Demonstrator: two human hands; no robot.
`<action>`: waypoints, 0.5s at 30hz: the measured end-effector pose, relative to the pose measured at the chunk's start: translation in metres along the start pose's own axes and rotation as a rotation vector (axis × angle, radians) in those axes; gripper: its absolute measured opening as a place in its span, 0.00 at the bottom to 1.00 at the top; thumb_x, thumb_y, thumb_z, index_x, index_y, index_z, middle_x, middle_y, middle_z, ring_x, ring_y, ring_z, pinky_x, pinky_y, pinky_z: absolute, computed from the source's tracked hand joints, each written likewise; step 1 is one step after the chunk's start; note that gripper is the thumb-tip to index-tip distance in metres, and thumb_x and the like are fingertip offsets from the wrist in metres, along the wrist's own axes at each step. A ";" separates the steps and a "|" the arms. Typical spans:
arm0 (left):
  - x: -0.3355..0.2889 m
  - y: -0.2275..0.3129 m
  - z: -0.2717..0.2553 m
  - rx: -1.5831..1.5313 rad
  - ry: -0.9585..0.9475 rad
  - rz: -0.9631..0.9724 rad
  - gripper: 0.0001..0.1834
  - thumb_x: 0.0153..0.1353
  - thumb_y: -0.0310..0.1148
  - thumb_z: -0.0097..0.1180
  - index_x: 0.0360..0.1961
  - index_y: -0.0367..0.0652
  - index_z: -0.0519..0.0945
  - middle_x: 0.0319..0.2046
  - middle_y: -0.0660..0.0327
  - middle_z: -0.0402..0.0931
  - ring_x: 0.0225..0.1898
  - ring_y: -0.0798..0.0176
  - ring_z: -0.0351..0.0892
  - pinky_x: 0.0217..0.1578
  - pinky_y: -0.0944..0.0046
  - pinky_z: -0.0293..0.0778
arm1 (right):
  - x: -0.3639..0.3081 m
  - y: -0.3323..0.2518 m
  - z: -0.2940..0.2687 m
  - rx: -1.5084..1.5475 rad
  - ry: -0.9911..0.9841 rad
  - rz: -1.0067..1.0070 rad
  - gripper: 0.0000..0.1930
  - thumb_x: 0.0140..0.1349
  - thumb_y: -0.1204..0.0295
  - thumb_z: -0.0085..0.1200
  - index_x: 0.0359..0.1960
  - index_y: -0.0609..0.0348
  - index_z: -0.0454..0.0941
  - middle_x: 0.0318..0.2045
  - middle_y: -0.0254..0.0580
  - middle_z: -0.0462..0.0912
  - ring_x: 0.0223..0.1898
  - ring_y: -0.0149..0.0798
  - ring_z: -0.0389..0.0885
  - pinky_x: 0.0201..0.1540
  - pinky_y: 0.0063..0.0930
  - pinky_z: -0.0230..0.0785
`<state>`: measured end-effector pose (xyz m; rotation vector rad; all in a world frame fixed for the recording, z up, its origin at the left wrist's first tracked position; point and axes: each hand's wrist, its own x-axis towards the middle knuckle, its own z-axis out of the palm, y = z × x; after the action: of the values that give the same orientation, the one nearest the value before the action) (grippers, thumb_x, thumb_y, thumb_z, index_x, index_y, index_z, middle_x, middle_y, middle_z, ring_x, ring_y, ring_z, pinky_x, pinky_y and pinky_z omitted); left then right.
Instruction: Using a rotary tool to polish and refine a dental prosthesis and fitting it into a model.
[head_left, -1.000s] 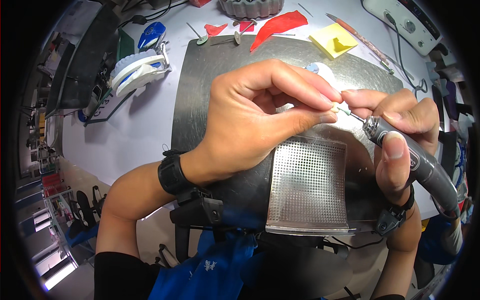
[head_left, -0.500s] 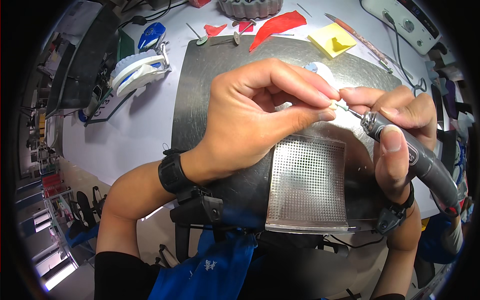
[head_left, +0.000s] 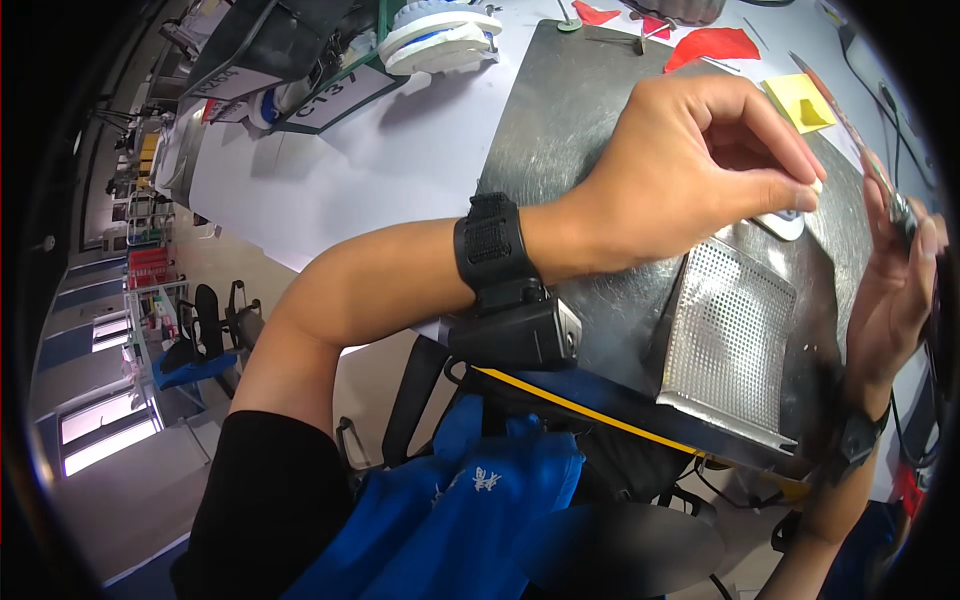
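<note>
My left hand (head_left: pixel 690 175) is above the metal work plate, thumb and fingertips pinching a small pale tooth-like piece, perhaps a dental crown (head_left: pixel 816 187). At the right rim my right hand (head_left: pixel 893 290) grips a dark rotary handpiece (head_left: pixel 903 214), its metal nose pointing up. The handpiece is apart from the pale piece, and most of its body is lost in the dark rim. Under my left fingertips lies a white rounded object (head_left: pixel 787 227), partly hidden. A perforated metal tray (head_left: pixel 735 335) sits between my hands, nearer to me.
The scratched metal plate (head_left: pixel 555 125) lies on the white table. Red wax-like scraps (head_left: pixel 712 46), a yellow pad (head_left: pixel 800 103) and a slim pencil-like tool (head_left: pixel 822 85) lie beyond it. Far left stand a dental model (head_left: pixel 440 48) and a dark bin (head_left: pixel 268 55).
The view has swung left, so everything appears shifted right. My right hand has drawn the handpiece away from the pale piece. My left hand keeps its pinch.
</note>
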<state>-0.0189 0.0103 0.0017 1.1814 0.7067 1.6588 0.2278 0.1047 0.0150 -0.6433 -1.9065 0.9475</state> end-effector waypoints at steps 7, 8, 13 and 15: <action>0.001 -0.002 -0.006 0.197 -0.012 -0.001 0.11 0.64 0.19 0.65 0.47 0.31 0.83 0.45 0.56 0.85 0.45 0.67 0.86 0.50 0.67 0.84 | 0.004 -0.025 0.049 0.224 0.142 0.281 0.19 0.77 0.60 0.51 0.55 0.65 0.77 0.41 0.44 0.85 0.47 0.34 0.85 0.51 0.26 0.75; 0.001 0.000 -0.009 0.274 -0.047 -0.033 0.12 0.66 0.21 0.64 0.50 0.32 0.83 0.46 0.57 0.85 0.45 0.68 0.85 0.49 0.69 0.84 | 0.003 -0.026 0.048 0.222 0.104 0.340 0.18 0.76 0.60 0.52 0.53 0.64 0.78 0.40 0.42 0.85 0.45 0.32 0.84 0.48 0.25 0.74; 0.011 0.010 -0.008 0.418 -0.167 -0.038 0.10 0.66 0.20 0.62 0.48 0.32 0.83 0.47 0.57 0.84 0.46 0.69 0.85 0.48 0.69 0.83 | -0.002 -0.035 0.023 0.342 0.076 0.580 0.17 0.73 0.55 0.53 0.40 0.58 0.77 0.24 0.31 0.78 0.24 0.23 0.75 0.30 0.15 0.65; 0.013 0.010 -0.009 0.521 -0.255 0.064 0.10 0.66 0.19 0.60 0.49 0.32 0.82 0.47 0.56 0.82 0.48 0.67 0.84 0.51 0.66 0.82 | 0.001 -0.038 0.023 0.312 0.128 0.623 0.18 0.71 0.53 0.53 0.30 0.54 0.74 0.20 0.27 0.74 0.15 0.22 0.67 0.19 0.17 0.56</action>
<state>-0.0314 0.0192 0.0117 1.7619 0.9762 1.3750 0.2048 0.0748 0.0393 -1.1048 -1.4144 1.5129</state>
